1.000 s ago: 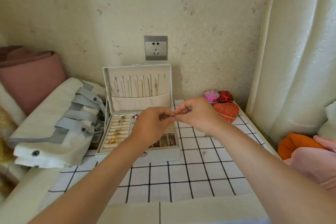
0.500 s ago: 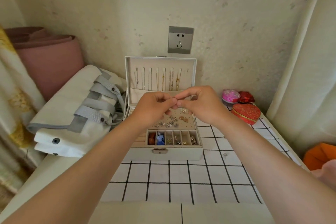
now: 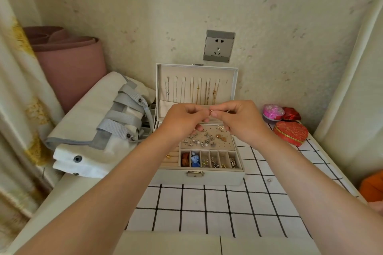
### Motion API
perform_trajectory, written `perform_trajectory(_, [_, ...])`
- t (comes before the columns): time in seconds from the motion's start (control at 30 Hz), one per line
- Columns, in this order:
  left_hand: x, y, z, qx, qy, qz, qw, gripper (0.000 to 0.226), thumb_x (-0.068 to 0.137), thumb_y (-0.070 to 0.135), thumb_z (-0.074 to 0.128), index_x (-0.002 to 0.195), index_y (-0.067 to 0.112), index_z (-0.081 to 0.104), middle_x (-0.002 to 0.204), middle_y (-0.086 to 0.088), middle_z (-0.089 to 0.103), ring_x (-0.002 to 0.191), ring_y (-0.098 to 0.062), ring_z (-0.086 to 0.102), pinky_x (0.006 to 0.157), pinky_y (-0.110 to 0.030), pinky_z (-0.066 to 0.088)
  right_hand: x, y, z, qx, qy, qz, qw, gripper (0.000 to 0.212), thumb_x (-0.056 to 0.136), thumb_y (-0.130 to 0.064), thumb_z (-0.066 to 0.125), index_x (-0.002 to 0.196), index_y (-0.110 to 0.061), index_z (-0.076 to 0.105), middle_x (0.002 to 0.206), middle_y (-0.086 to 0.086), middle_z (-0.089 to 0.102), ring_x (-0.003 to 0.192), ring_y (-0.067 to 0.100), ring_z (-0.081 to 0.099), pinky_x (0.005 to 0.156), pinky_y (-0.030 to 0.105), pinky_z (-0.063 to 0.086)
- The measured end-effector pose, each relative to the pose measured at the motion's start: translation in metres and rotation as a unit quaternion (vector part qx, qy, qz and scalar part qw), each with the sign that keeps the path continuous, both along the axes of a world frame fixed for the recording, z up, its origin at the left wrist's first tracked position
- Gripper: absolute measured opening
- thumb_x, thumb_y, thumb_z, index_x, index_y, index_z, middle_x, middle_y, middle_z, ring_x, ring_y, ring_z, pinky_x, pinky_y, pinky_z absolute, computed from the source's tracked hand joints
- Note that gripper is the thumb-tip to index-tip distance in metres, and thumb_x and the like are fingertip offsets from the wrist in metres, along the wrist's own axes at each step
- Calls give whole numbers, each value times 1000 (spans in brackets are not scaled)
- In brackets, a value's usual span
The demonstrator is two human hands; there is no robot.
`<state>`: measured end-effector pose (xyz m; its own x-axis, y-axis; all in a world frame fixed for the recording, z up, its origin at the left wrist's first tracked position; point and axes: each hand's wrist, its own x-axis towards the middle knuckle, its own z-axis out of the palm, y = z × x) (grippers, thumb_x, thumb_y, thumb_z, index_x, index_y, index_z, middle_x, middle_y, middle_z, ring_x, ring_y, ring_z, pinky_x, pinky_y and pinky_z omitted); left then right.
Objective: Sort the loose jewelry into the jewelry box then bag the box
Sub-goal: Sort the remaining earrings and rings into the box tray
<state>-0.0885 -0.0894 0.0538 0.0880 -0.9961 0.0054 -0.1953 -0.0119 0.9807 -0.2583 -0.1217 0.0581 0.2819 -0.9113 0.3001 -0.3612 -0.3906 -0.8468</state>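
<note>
Over the last second little changes against the jewelry box (image 3: 199,178). The left hand (image 3: 182,122) and right hand (image 3: 240,120) stay fingertip to fingertip above its back half, and only the head turns to centre the box. Both hands pinch one small reddish-gold piece (image 3: 211,111) between them, with the other fingers curled. It probably still needs fiddling with, so it is not yet put away.

A tiny stud (image 3: 268,180) lies loose on the table (image 3: 207,209), right of the box front, so sorting is unfinished. The bag (image 3: 89,122) lies folded against the box's left side.

The upright lid (image 3: 234,80) with its hanging chains stands just behind the hands, so reaching back risks snagging. There is free room in front of the box, while the heart tin (image 3: 290,132) sits to its right.
</note>
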Motion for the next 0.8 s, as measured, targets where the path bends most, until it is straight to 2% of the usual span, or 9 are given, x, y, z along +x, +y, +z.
perform_trajectory(0.07, [2, 0, -4, -4, -17, 13, 1000, 9, 91, 23, 68, 93, 19, 76, 86, 3, 74, 59, -4, 62, 59, -21, 53, -3, -2, -7, -6, 37, -24, 999, 12, 89, -16, 74, 94, -27, 77, 62, -23, 67, 54, -9, 58, 61, 11, 44])
perform_trajectory(0.13, [4, 0, -6, -9, -22, 16, 1000, 10, 91, 21, 68, 96, 23, 76, 88, 6, 74, 62, -3, 63, 59, -19, 53, -8, -5, -13, -7, 82, -50, 995, 8, 87, -22, 76, 93, -27, 79, 78, -20, 71, 68, -13, 61, 71, 14, 44])
perform_trajectory(0.23, [5, 1, -8, -19, -50, 10, 999, 11, 91, 20, 68, 98, 26, 75, 88, 5, 74, 63, -6, 63, 63, -20, 55, -19, -9, -21, -20, 169, -66, 983, 5, 86, -25, 77, 88, -29, 79, 86, -18, 73, 81, -8, 64, 82, 23, 50])
perform_trajectory(0.3, [5, 1, -11, -24, -55, 4, 998, 13, 91, 16, 68, 96, 27, 73, 89, 1, 73, 63, -9, 64, 71, -28, 58, -24, -9, -24, -32, 234, -73, 969, 4, 85, -27, 77, 85, -30, 79, 86, -18, 73, 87, 0, 66, 87, 33, 54])
perform_trajectory(0.37, [4, 1, -13, -26, -60, -2, 998, 13, 90, 14, 69, 95, 26, 71, 90, -4, 73, 61, -10, 65, 73, -31, 58, -29, -6, -26, -37, 281, -75, 956, 4, 84, -28, 77, 82, -31, 79, 85, -19, 71, 87, 3, 66, 84, 36, 55])
perform_trajectory(0.47, [2, -1, -15, -32, -80, -5, 996, 12, 89, 14, 69, 95, 24, 67, 90, -7, 73, 58, -10, 64, 62, -27, 53, -33, -1, -28, -46, 331, -70, 940, 5, 83, -32, 77, 79, -33, 77, 81, -23, 66, 84, 2, 65, 77, 32, 56])
perform_trajectory(0.6, [-2, -2, -18, -29, -91, -22, 995, 5, 87, 15, 72, 88, 19, 69, 85, -5, 74, 57, -11, 65, 65, -31, 54, -33, 0, -32, -71, 343, -66, 934, 5, 83, -33, 77, 78, -33, 76, 79, -22, 66, 79, 1, 64, 74, 32, 56])
perform_trajectory(0.73, [-5, -2, -20, -44, -115, -22, 992, 4, 88, 20, 72, 85, 22, 71, 85, 0, 72, 60, -6, 65, 62, -20, 51, -30, 1, -38, -109, 352, -58, 928, 5, 83, -32, 74, 78, -32, 75, 82, -16, 66, 79, 3, 61, 70, 29, 52])
perform_trajectory(0.8, [-5, -2, -21, -57, -122, -17, 991, 6, 88, 22, 72, 82, 25, 71, 81, 7, 70, 65, -4, 63, 67, -19, 49, -27, 1, -40, -124, 354, -53, 926, 5, 84, -32, 73, 79, -32, 74, 81, -16, 64, 77, 3, 59, 62, 20, 44])
